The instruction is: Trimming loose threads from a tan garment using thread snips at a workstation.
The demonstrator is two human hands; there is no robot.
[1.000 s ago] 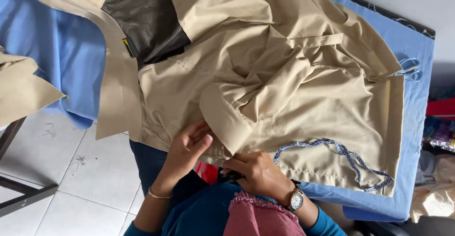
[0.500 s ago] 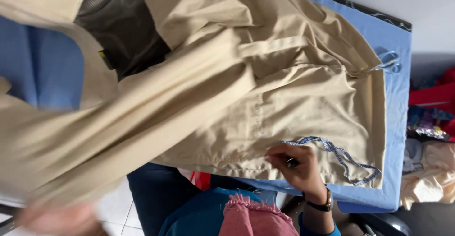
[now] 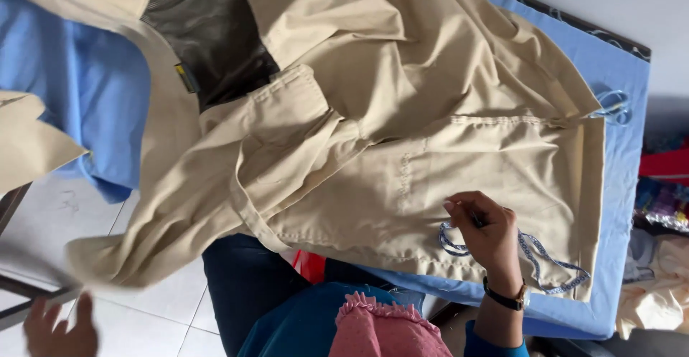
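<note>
Head view. A beige garment [image 3: 373, 149] lies spread and creased over a table covered with a blue cloth [image 3: 624, 185]. Its near left part hangs off the table's near edge, above a white tiled floor [image 3: 165, 307]. A dark lining panel [image 3: 208, 34] shows at the garment's upper left, with a small yellow label [image 3: 188, 78] at the panel's lower edge.

The right hand [image 3: 488, 238] rests on the lower right part of the garment, fingers curled and pinched together around a small dark thing; what that thing is cannot be told. A blue-and-white measuring tape [image 3: 542, 264] lies in loops on the garment, passing under and just beside this hand. A dark-strapped wristwatch [image 3: 511, 299] sits on the right wrist.

The left hand [image 3: 61, 328] is low at the bottom left corner of the frame, over the floor, well apart from the table. It is blurred, its fingers spread and released, grasping nothing. The hanging edge of the garment is just above it, not touching.

A pair of scissors with light blue handles [image 3: 611, 106] lies at the far right edge of the garment on the cloth.
</note>
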